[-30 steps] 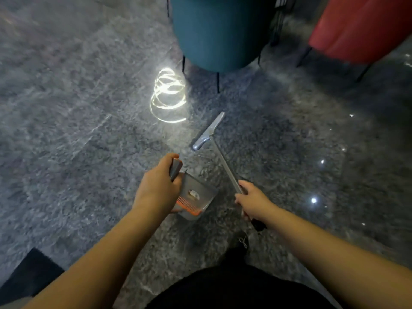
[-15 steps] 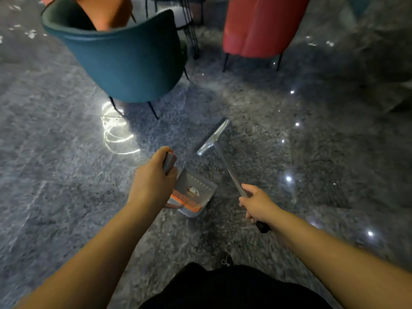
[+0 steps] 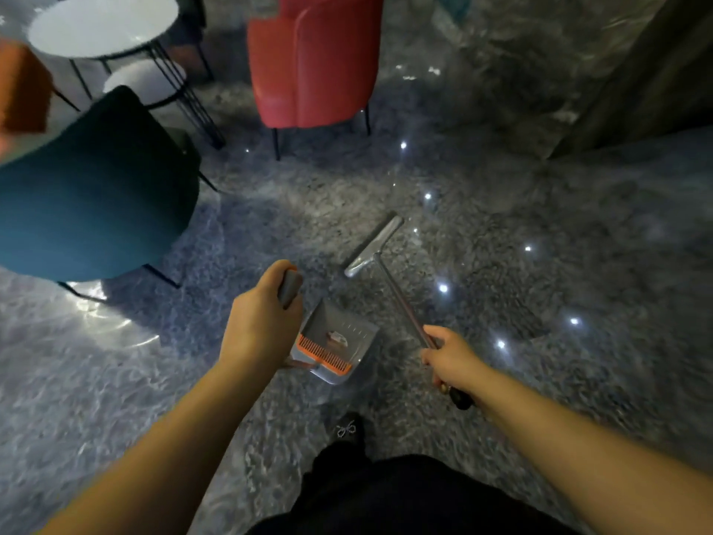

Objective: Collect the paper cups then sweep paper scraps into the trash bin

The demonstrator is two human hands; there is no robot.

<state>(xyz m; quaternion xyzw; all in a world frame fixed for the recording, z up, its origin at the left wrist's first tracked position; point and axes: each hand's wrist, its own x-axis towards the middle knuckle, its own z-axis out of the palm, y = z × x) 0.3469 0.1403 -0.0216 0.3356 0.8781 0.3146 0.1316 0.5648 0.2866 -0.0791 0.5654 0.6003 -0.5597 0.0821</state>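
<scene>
My left hand (image 3: 259,322) grips the grey handle of a grey dustpan (image 3: 338,341) with an orange comb edge, held above the floor. A small pale scrap (image 3: 338,337) lies inside the pan. My right hand (image 3: 449,355) grips the metal handle of a broom (image 3: 393,285); its flat silver head (image 3: 373,247) hangs just ahead of the dustpan. No paper cups or trash bin show in view.
A teal chair (image 3: 92,198) stands at the left, a red chair (image 3: 312,59) at the back centre, a round white table (image 3: 104,23) at the back left. A dark wall (image 3: 656,83) rises at the right. The glossy grey marble floor (image 3: 540,225) reflects ceiling lights.
The view has swung right and up: the teal chair slid to the left edge, the red chair and white table came into view. Both hands keep their hold on dustpan and broom.
</scene>
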